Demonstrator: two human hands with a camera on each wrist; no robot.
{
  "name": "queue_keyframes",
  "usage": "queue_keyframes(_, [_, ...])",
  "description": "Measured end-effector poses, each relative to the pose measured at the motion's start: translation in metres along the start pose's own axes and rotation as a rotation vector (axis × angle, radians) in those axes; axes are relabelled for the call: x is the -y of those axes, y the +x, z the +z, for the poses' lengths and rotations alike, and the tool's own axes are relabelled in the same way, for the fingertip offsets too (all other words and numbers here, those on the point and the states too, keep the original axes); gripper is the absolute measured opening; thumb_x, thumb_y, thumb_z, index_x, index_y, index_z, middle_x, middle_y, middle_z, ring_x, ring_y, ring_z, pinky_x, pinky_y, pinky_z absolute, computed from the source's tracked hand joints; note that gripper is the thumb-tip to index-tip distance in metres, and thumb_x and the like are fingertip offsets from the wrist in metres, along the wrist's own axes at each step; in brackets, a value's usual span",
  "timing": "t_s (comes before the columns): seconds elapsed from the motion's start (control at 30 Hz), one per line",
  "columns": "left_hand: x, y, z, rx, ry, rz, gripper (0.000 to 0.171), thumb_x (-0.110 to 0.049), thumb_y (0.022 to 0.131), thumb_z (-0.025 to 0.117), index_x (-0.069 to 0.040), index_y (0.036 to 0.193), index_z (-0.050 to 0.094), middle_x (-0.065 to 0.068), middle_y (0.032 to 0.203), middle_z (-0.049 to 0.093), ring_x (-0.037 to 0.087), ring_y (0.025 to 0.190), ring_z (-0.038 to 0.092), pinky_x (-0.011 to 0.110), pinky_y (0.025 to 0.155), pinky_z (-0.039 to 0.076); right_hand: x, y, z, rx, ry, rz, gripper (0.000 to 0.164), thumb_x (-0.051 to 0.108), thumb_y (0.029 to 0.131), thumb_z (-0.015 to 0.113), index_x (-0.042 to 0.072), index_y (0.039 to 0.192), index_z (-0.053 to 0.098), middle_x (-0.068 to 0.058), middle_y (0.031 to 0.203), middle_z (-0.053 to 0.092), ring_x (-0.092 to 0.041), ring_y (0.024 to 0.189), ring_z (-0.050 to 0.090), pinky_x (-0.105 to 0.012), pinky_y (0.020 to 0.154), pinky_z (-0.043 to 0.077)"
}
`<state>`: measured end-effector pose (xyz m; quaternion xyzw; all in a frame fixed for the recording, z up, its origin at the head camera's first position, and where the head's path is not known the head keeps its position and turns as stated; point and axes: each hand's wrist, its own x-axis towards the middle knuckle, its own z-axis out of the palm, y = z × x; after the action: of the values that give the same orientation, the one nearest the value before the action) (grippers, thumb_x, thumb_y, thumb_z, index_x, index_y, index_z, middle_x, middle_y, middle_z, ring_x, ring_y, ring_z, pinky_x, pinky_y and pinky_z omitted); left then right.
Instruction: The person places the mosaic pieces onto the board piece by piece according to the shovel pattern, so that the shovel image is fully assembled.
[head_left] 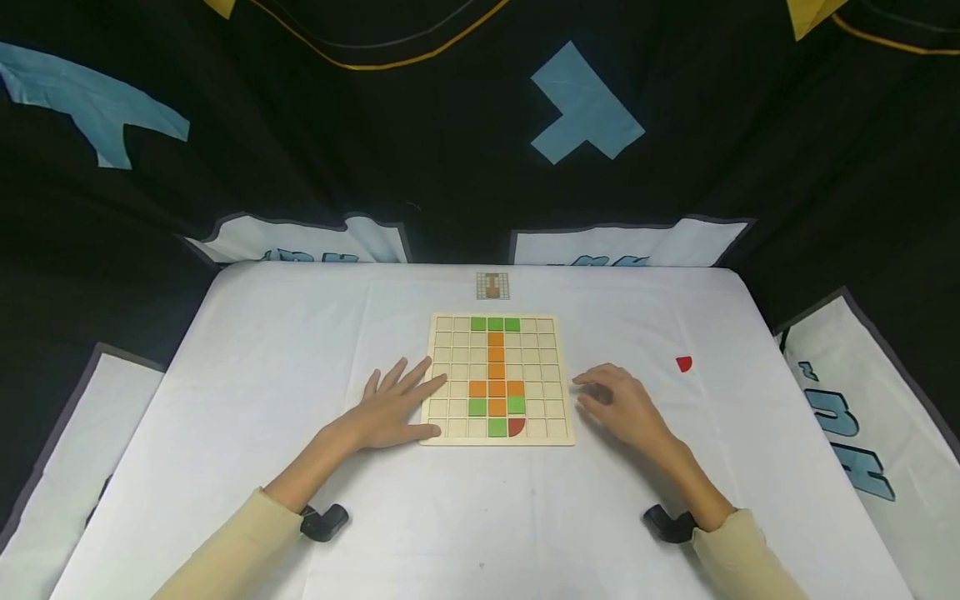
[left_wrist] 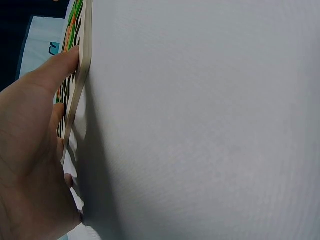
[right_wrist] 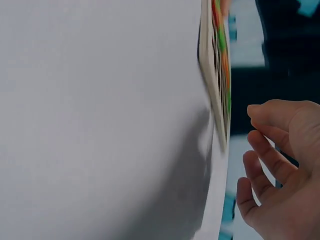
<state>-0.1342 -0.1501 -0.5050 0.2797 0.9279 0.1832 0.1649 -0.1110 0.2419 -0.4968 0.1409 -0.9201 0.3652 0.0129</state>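
A pale wooden grid board [head_left: 540,362] lies on the white table in the head view. Orange square tiles [head_left: 496,354] form a column on it, with green square tiles [head_left: 495,324] in a row at the far end and more green near the lower part. One red round-cornered tile [head_left: 516,427] sits in the bottom row. My left hand [head_left: 390,410] rests at the board's left edge, fingers spread, thumb on its lower corner. Just off the right edge hovers my right hand [head_left: 622,406], fingers loosely bent, nothing seen between them. To its right lies a loose red tile [head_left: 684,364].
A small card [head_left: 492,286] printed with a grid pattern lies beyond the board. The white tabletop [head_left: 300,333] ends at a dark curtain [head_left: 450,167] behind. Each wrist wears a black camera [head_left: 325,522].
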Motion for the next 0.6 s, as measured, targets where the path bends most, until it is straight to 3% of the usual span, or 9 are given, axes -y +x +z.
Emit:
queue_keyframes(0.4, [0.000, 0.001, 0.001, 0.000, 0.002, -0.005, 0.083, -0.061, 0.091, 0.061, -0.020, 0.158, 0.033, 0.015, 0.165, 0.012, 0.046, 0.149, -0.001, 0.074, 0.108, -0.001, -0.079, -0.013, -0.077, -0.153, -0.054, 0.107, 0.031, -0.013, 0.090, 0.059, -0.007, 0.120, 0.066, -0.028, 0.120, 0.061, -0.041, 0.102, 0.057, -0.058, 0.085, 0.045])
queue_keyframes(0.6, [0.000, 0.001, 0.001, -0.003, 0.003, -0.004, 0.083, -0.061, 0.091, 0.061, -0.020, 0.158, 0.034, 0.015, 0.165, 0.013, 0.046, 0.148, 0.000, 0.074, 0.107, 0.000, -0.110, -0.007, -0.095, -0.116, -0.083, 0.185, 0.035, -0.010, 0.088, 0.057, -0.009, 0.123, 0.063, -0.031, 0.129, 0.056, -0.049, 0.124, 0.048, -0.064, 0.100, 0.037])
